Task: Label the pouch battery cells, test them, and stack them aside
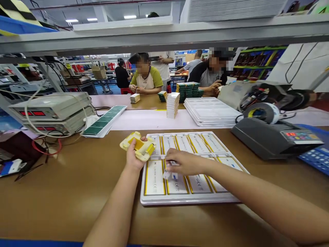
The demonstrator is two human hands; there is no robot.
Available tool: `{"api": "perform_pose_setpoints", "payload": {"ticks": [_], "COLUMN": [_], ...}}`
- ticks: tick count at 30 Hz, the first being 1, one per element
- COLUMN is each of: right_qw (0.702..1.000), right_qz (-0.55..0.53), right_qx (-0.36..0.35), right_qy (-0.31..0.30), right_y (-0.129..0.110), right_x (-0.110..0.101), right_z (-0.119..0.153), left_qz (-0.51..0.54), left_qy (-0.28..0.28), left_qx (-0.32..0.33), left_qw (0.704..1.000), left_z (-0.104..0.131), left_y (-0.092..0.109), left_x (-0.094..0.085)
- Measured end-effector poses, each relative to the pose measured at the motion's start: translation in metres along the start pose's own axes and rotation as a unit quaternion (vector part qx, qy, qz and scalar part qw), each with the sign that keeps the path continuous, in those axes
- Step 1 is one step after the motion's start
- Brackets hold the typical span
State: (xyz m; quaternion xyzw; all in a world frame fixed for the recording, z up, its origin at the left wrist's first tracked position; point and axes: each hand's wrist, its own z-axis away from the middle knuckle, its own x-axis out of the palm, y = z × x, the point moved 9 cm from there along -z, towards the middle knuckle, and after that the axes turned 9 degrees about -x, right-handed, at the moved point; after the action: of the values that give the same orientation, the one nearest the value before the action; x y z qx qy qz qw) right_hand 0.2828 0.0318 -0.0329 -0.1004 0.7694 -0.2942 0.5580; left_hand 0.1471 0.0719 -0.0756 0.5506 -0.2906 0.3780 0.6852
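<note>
My left hand (135,154) is closed on a cream plastic fixture (144,145) with cut-out edges and a yellow middle. It holds this above the left edge of a white tray (195,198). In the tray, flat white pouch batteries (155,176) with yellow edges lie in two rows. Over the near row, the fingers of my right hand (181,162) are pinched on a small whitish, translucent piece (167,174). Just below that hand, one battery (177,185) bears a small label marked 3M. My right hand and forearm hide parts of several batteries.
A tape dispenser (272,139) stands right of the tray. Stacked white trays (213,111) and a pile of white packs (172,105) stand behind. To the left are metered instruments (51,111) and a green-panelled strip (105,120). Co-workers sit opposite; a shelf beam (164,41) crosses overhead.
</note>
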Motion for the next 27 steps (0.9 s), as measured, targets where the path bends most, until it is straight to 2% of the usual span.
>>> {"api": "perform_pose_setpoints", "payload": {"ticks": [3, 5, 10, 16, 19, 21, 23, 25, 27], "right_qw": [0.997, 0.994, 0.985, 0.981, 0.983, 0.989, 0.994, 0.987, 0.984], "right_qz": [0.029, 0.049, 0.103, 0.071, 0.072, 0.045, -0.039, -0.14, -0.168], "right_qx": [0.015, 0.04, 0.114, 0.176, 0.171, 0.141, 0.096, 0.072, 0.064], "right_qy": [-0.077, -0.094, -0.074, -0.041, -0.01, 0.01, 0.02, 0.013, -0.005], "right_y": [0.001, 0.007, 0.023, 0.036, 0.036, 0.035, 0.035, 0.037, 0.04], "right_x": [0.028, 0.039, 0.044, 0.04, 0.034, 0.029, 0.024, 0.022, 0.02], "right_z": [-0.031, -0.038, -0.035, -0.039, -0.042, -0.042, -0.041, -0.039, -0.037], "left_qz": [0.018, 0.027, 0.022, 0.029, 0.035, 0.035, 0.032, 0.032, 0.033], "left_qy": [0.028, 0.039, 0.045, 0.063, 0.052, 0.05, 0.055, 0.065, 0.075], "left_qx": [0.01, 0.01, -0.001, -0.003, 0.001, 0.003, 0.006, 0.008, 0.003], "left_qw": [0.999, 0.999, 0.999, 0.998, 0.998, 0.998, 0.998, 0.997, 0.997], "left_z": [-0.003, -0.005, -0.009, -0.006, -0.005, -0.004, -0.005, -0.004, -0.004], "left_y": [0.003, 0.003, -0.001, -0.001, 0.0, 0.001, 0.002, 0.003, 0.003], "left_x": [-0.009, -0.011, -0.013, -0.017, -0.015, -0.014, -0.015, -0.018, -0.02]}}
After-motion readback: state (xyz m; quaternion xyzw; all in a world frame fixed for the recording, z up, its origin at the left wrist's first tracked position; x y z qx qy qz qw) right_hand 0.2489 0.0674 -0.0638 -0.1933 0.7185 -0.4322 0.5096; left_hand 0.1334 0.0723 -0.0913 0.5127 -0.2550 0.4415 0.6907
